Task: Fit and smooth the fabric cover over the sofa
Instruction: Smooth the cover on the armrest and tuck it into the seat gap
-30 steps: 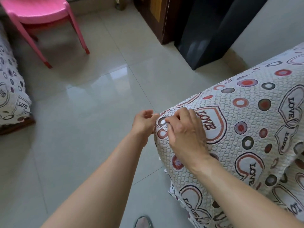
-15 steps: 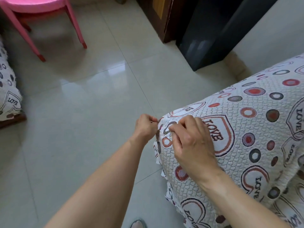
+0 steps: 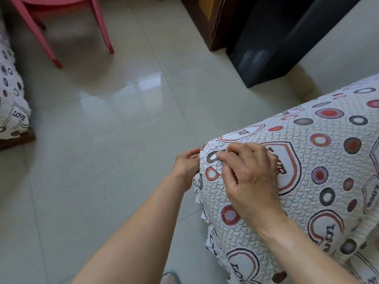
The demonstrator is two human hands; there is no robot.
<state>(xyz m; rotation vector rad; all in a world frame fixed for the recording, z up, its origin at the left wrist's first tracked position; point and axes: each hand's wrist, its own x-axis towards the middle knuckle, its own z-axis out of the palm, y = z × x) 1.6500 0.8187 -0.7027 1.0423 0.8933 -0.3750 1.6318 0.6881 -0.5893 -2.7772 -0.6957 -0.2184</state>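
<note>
**Corner of the cover being pinched into place**

Nearest the camera, both bare forearms reach forward from the lower edge of the view, with what may be the toe of a shoe (image 3: 169,278) on the floor between them; it is too cut off to be sure.

The right hand (image 3: 250,181) lies on top of the fabric cover (image 3: 328,160) at the corner of the sofa end. Its fingers are curled and its grip pinches a small raised fold of cloth. Just beside it, on the outer face of the same corner, the left hand (image 3: 185,167) has its grip curled round the cover's edge; its fingertips are partly hidden behind the cloth.

The cover, quilted white with rings and "LOVE" hearts, is draped over the whole visible sofa end. Its frayed hem hangs down the side below the hands, and the sofa itself is hidden beneath it.

The step in hand looks like fitting the corner: gathering slack and seating it. The cloth behind the hands already lies fairly flat. The next move probably calls for drawing the fold down over the corner with both hands pulling evenly, then flattening the palm to smooth the cloth away from the corner.

Farther off lie the pale tiled floor (image 3: 123,160), a second covered seat (image 3: 12,111) at the left, a pink chair (image 3: 98,27) and a dark cabinet (image 3: 276,37).
</note>
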